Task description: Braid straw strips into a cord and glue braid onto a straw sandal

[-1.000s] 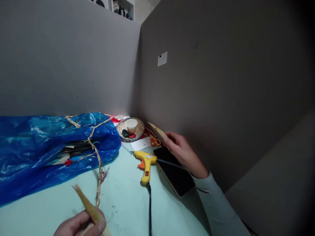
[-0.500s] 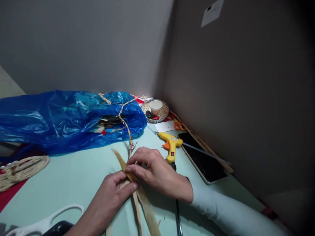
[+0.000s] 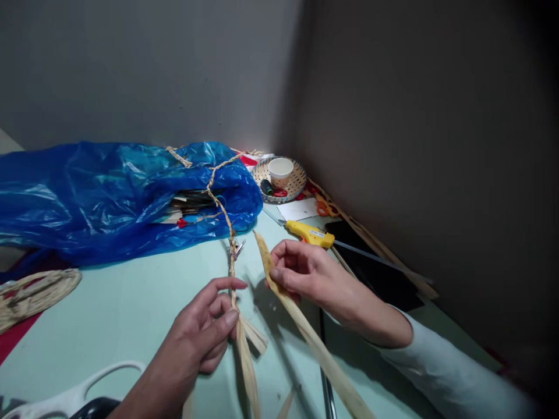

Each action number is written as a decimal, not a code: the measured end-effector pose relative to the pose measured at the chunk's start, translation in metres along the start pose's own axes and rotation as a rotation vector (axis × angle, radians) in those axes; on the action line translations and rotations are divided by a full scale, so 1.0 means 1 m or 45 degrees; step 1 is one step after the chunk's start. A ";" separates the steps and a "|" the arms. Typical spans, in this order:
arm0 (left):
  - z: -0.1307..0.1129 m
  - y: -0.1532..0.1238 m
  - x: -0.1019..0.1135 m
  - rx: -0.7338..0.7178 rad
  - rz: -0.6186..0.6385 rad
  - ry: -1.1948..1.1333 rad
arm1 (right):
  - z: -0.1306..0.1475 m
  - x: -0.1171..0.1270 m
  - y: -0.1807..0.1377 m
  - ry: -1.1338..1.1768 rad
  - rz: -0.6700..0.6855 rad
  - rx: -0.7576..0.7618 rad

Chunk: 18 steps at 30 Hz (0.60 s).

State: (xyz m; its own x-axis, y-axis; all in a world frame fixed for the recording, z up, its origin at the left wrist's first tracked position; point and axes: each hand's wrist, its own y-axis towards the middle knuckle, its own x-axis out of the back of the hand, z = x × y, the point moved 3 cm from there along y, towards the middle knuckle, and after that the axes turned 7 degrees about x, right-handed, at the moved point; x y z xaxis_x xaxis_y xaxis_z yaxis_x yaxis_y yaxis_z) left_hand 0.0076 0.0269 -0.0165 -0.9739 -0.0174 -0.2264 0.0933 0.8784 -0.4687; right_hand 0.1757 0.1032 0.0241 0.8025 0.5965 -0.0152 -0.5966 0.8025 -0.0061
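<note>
A thin braid [image 3: 227,224] of dried plant fibre runs from the blue bag toward me, with a small metal clip [image 3: 238,249] on it. My left hand [image 3: 198,329] pinches the lower end of this braid between thumb and fingers, its index finger stretched across. Below the pinch, loose fibre strands [image 3: 247,364] hang out. My right hand [image 3: 312,279] grips a long, flat dried leaf strip [image 3: 301,323] near its pointed tip, apart from the braid. The strip's other end runs out of view at the bottom.
A blue plastic bag [image 3: 109,203] lies at the back left. Behind my right hand are a yellow glue gun [image 3: 312,234] and a dark tablet-like device [image 3: 375,267]. A woven tray [image 3: 298,174] holds a white cup [image 3: 280,169]. White-handled scissors [image 3: 82,393] lie front left.
My right hand has moved right, carrying the leaf strip away from the braid and my left hand. My left hand still holds the braid's end, its index finger now extended.
</note>
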 end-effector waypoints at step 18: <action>0.006 0.000 0.005 0.240 0.065 -0.089 | -0.011 -0.018 -0.013 -0.092 0.078 -0.093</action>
State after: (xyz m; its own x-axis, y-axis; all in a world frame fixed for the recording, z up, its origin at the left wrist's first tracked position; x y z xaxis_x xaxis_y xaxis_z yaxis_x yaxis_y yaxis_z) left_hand 0.0040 0.0242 -0.0228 -0.9509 -0.0141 -0.3093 0.1853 0.7744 -0.6050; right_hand 0.1689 0.0814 0.0136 0.7612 0.6462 0.0541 -0.6417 0.7627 -0.0805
